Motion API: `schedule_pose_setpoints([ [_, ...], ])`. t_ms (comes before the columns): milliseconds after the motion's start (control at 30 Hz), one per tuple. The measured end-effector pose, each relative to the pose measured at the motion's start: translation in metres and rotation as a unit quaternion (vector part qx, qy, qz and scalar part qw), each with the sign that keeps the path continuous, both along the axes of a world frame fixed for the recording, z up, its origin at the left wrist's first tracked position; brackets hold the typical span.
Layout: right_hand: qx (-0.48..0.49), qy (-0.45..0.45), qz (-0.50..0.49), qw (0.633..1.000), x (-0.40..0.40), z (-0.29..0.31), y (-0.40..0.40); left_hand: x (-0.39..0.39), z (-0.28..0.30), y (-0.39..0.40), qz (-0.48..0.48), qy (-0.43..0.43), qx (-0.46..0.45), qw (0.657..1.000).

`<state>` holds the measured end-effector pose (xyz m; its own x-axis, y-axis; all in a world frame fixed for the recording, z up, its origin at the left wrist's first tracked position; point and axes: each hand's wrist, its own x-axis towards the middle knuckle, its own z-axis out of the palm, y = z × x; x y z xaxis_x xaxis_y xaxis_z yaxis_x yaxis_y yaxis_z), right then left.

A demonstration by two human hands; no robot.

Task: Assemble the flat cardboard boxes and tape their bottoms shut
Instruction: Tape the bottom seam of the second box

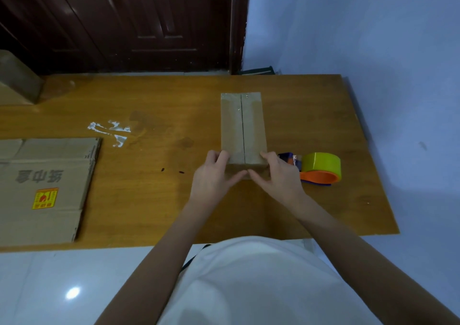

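A small brown cardboard box (243,128) stands on the wooden table (154,187), its two top flaps meeting at a centre seam with clear tape over them. My left hand (214,179) grips the box's near left corner, fingers over the top edge and thumb on the near face. My right hand (276,175) grips the near right corner the same way; both thumbs meet at the middle of the near face. A tape dispenser (317,168) with a yellow-green roll and an orange and purple frame lies just right of my right hand.
A stack of flat cardboard boxes (42,190) lies at the table's left front. Another brown box (17,80) sits at the far left corner. White tape residue (112,131) marks the tabletop. A dark door and a blue wall stand behind.
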<state>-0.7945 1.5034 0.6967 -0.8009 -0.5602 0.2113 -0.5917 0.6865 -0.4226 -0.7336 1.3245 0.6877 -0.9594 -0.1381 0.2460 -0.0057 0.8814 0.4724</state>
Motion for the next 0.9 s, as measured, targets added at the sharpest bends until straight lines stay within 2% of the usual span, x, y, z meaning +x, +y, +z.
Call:
schedule_pose_setpoints([
  [100,0.003,-0.058,-0.033,0.998,-0.004,0.004,-0.004,-0.006,0.004,0.001,0.015,-0.016,-0.001,1.0],
  [233,0.015,-0.124,0.012,0.992,-0.014,0.009,0.003,-0.01,0.003,-0.012,-0.042,0.009,-0.021,0.999],
  [500,0.013,-0.179,0.031,0.983,-0.014,0.009,0.011,-0.007,0.0,-0.028,-0.118,0.024,0.0,0.993],
  [733,0.016,-0.245,0.039,0.969,-0.013,0.009,0.017,-0.003,0.008,-0.032,-0.126,-0.034,0.034,0.991],
  [800,0.015,-0.253,0.054,0.966,-0.014,0.013,0.021,-0.002,0.018,-0.033,-0.117,-0.069,0.068,0.988],
  [900,0.012,-0.202,0.021,0.979,-0.023,0.015,0.022,-0.013,0.032,-0.04,-0.058,-0.161,0.194,0.966],
])
